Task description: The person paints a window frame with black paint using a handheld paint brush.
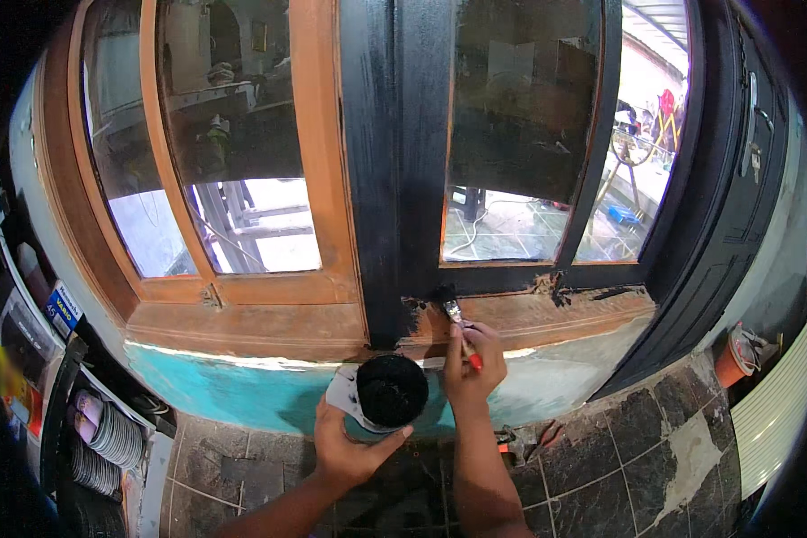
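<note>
My left hand (350,444) holds a cup of black paint (391,391), its inside dark and its outer wall pale with black specks. In my right hand (476,366) is a paintbrush (453,311) with a red-tipped handle and a metal ferrule. Its dark bristles touch the top edge of the brown wooden window sill (511,321), close to the black frame. Black paint covers the centre post (393,202) and the right window frame (497,277). Dark smears lie on the sill's left end. The left window frame (323,168) is bare orange-brown wood.
Pliers (550,434) and another tool with orange parts (511,447) lie on the dark tiled floor (578,464). An orange bucket (736,360) stands at right by a black door (733,222) with keys in its lock. Stacked plates (114,437) fill a shelf at left.
</note>
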